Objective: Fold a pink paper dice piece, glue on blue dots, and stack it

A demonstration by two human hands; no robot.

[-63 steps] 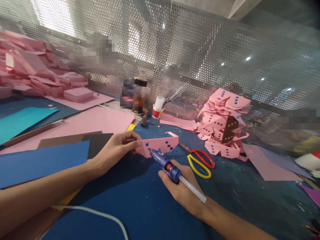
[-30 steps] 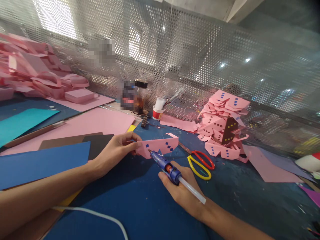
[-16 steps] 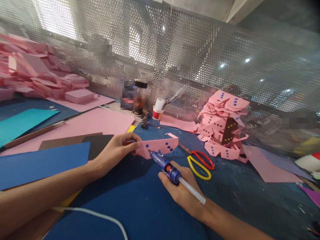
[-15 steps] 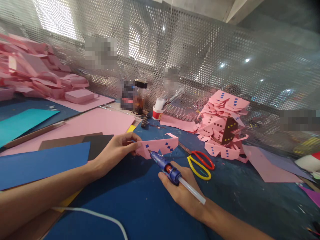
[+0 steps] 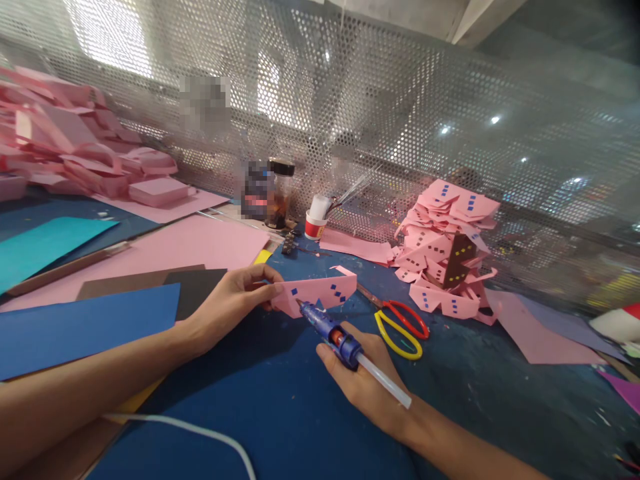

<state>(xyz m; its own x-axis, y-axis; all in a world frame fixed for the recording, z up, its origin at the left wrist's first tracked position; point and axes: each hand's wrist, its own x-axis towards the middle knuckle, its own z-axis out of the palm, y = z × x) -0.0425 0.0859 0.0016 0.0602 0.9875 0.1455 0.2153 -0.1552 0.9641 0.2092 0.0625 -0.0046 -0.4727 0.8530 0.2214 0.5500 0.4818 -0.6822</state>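
Between the thumb and fingers of my left hand [image 5: 253, 290] is the left end of a folded pink paper piece [image 5: 315, 291] dotted with small blue squares. My right hand [image 5: 367, 367] is wrapped round a blue glue gun [image 5: 327, 328], whose clear glue stick [image 5: 384, 381] pokes out of the back. The gun's nozzle points at the lower left part of the pink piece; whether it touches the paper I cannot tell. Scissors [image 5: 403, 330] with one red and one yellow handle lie just right of the piece.
Pink paper pieces with coloured squares [image 5: 440, 250] are heaped at the right back. Pink strips [image 5: 75, 140] pile up at the far left. A blue sheet [image 5: 90, 327] lies beside my left forearm. A red-and-white cup [image 5: 315, 225] and a jar [image 5: 280, 193] stand before the perforated metal screen [image 5: 390, 113]. A white cord [image 5: 200, 432] runs across the front.
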